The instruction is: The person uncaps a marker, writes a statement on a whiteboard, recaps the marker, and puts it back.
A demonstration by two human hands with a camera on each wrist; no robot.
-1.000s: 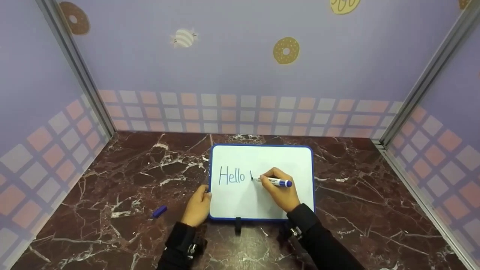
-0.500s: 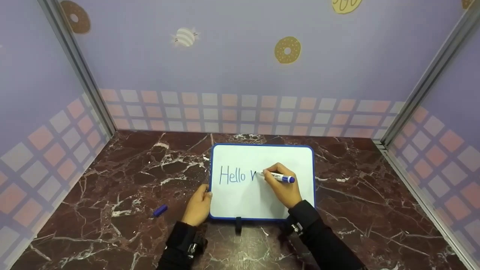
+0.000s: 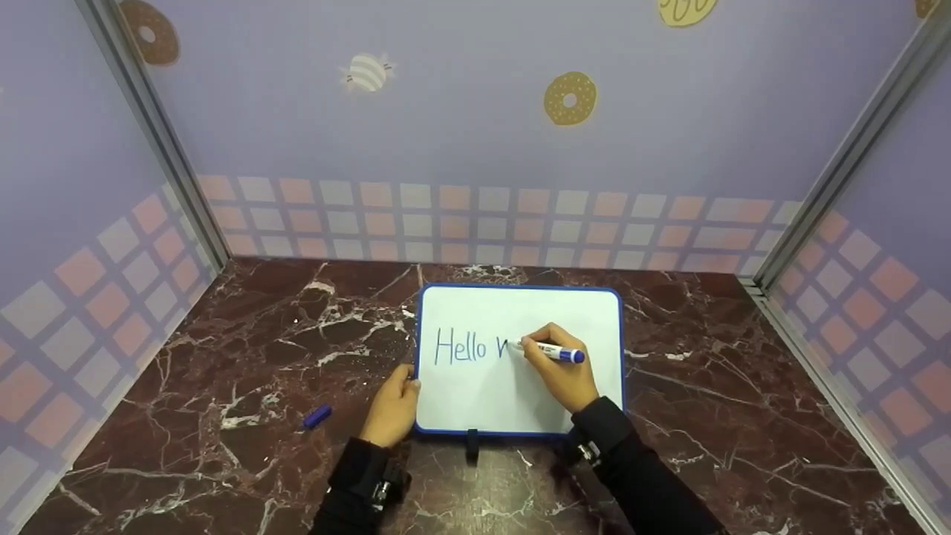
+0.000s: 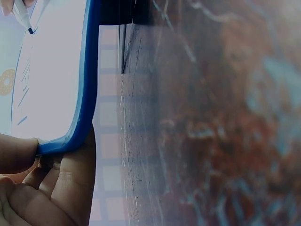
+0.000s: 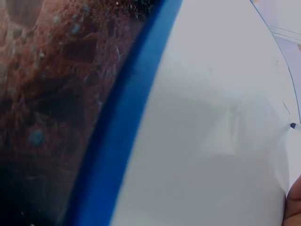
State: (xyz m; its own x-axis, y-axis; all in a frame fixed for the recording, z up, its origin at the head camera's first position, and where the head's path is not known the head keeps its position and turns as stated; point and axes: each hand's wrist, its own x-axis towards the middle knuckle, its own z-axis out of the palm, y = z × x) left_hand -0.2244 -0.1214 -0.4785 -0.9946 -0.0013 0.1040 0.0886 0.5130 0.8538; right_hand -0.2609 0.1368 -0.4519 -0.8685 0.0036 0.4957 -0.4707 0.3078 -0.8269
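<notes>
- Broadly, a dark red marble table (image 3: pixel 223 349) with white veins fills the floor of a booth whose walls are lilac with a checked band and printed doughnuts.
- Next in size, a whiteboard (image 3: pixel 513 308) with a blue frame lies flat on the table near the middle; "Hello" is written on it in blue, with the start of a further letter just to its right (only a stroke or two).
- Both forearms wear black sleeves (image 3: pixel 639 475), coming in from the near edge.
- At the board's lower left corner, the left hand (image 3: pixel 391 412) grips the frame, thumb on the white face and fingers under the edge, as the left wrist view shows (image 4: pixel 42 183).
- Resting on the board's right half, the right hand (image 3: pixel 565 371) pinches a marker (image 3: pixel 553 351), its fingers curled round the barrel.
- That marker is white with a blue end, and its tip touches the board just right of "Hello".
- Smallest, a blue cap (image 3: pixel 317 417) lies on the table, left of the left hand and apart from the board.
</notes>
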